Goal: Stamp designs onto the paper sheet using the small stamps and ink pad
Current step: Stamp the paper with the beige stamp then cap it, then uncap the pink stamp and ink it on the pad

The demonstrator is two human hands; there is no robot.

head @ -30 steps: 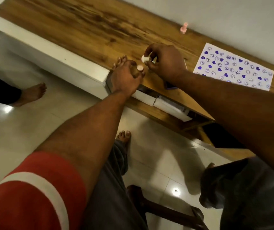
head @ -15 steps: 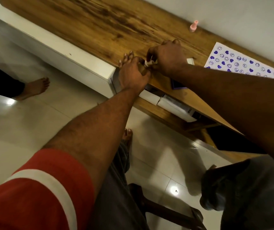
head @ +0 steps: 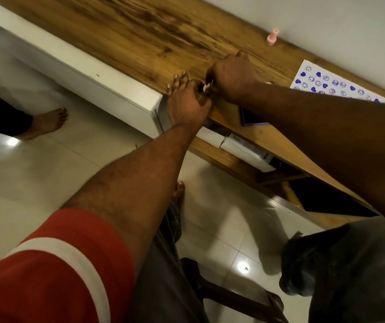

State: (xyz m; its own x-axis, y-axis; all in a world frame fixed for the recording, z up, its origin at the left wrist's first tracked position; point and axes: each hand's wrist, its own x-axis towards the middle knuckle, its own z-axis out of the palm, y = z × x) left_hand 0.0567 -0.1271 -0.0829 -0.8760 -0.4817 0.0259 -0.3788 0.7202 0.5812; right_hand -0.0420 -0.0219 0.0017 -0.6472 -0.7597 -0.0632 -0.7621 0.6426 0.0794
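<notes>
My left hand (head: 186, 102) and my right hand (head: 232, 76) meet over the front edge of the wooden desk (head: 140, 36). Both pinch a small white stamp (head: 206, 87), which shows only as a sliver between the fingers. Three fingers of the left hand stick out straight. The purple ink pad (head: 252, 117) lies on the desk just under my right wrist, partly covered by the forearm. The paper sheet (head: 322, 86), covered with several blue hearts and round faces, lies at the right by the wall. A pink stamp (head: 272, 38) stands upright at the back near the wall.
A white cabinet (head: 88, 89) adjoins the desk on the left. White boxes (head: 240, 148) sit on a shelf under the desktop. Another person's bare foot (head: 46, 122) rests on the tiled floor at left. A dark chair frame (head: 228, 292) is below me.
A second ago my hands were slightly apart, each pinching a small white piece. They have come together and now press the pieces into one. The view has shifted a little to the left.
</notes>
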